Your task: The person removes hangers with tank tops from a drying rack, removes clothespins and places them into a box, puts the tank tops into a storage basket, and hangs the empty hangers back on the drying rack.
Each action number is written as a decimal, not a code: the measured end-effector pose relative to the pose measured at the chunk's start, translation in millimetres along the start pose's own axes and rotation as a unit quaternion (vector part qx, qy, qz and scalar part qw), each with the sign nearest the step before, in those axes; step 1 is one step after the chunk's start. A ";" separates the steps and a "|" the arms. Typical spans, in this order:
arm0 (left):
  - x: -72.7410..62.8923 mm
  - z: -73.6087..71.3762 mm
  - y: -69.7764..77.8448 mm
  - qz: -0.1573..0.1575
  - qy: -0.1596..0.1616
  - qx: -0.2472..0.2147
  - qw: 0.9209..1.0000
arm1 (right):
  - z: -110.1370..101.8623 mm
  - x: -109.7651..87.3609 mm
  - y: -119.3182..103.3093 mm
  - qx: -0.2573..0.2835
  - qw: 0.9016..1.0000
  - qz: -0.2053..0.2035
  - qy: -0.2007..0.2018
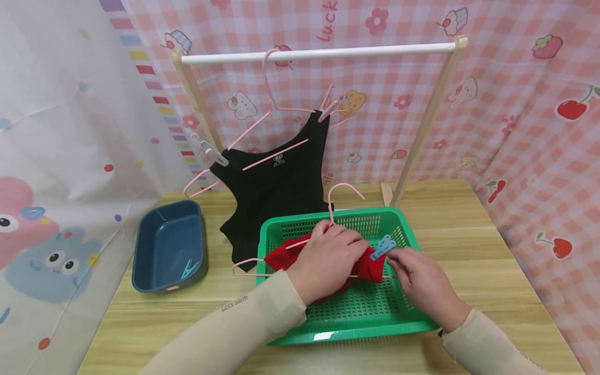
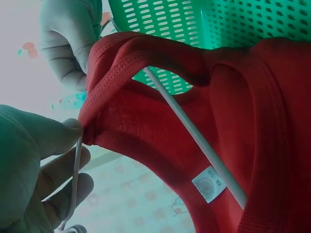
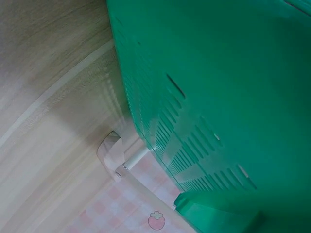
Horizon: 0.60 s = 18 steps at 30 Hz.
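A red tank top lies on a pink hanger over the green basket. My left hand lies across the garment. In the left wrist view, the left thumb and fingers pinch the hanger wire where it meets a red strap. My right hand, at the basket's right side, has its fingertips at a blue clothespin and appears to pinch it beside the other strap. The left wrist view shows this clothespin partly behind the red fabric. Only the basket's outer wall fills the right wrist view.
Behind the basket, a black tank top hangs from a white rail, pinned by a white clothespin and a pink clothespin. A dark blue bin with another blue clothespin stands at left.
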<state>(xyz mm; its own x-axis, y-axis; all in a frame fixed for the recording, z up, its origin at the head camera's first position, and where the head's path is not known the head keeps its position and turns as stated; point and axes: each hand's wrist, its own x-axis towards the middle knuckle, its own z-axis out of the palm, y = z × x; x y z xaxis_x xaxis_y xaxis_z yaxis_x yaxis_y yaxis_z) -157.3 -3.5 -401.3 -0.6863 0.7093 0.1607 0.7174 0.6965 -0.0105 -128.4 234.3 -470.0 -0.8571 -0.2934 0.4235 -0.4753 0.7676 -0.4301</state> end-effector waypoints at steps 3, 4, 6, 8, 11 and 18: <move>0.6 0.0 0.9 -0.002 0.006 -0.001 1.000 | 0.1 0.1 -0.5 -0.001 1.000 0.001 0.003; 1.0 0.0 1.8 -0.003 0.009 0.002 1.000 | 0.0 0.1 -0.6 -0.001 1.000 0.002 0.003; 2.3 0.2 4.1 -0.008 0.011 0.006 1.000 | -0.2 0.3 -1.0 -0.002 1.000 0.001 0.005; 3.5 0.7 6.9 -0.014 0.012 0.008 1.000 | -0.3 0.5 -1.5 -0.002 1.000 0.000 0.006; 5.2 2.1 11.2 -0.023 0.011 0.006 1.000 | -1.3 1.0 -2.8 -0.001 1.000 -0.002 0.007; 5.9 9.0 23.4 -0.028 0.024 0.020 0.999 | -1.8 1.2 -3.7 -0.004 1.000 -0.008 0.014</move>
<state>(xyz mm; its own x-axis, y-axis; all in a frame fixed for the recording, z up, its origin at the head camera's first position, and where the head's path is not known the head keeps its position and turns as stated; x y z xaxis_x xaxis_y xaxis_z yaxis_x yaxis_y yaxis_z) -145.6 18.0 -409.5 -0.7180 0.6639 0.2092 0.6722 0.7393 -0.0389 -127.3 232.1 -466.5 -0.8438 -0.2889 0.4523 -0.4863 0.7680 -0.4167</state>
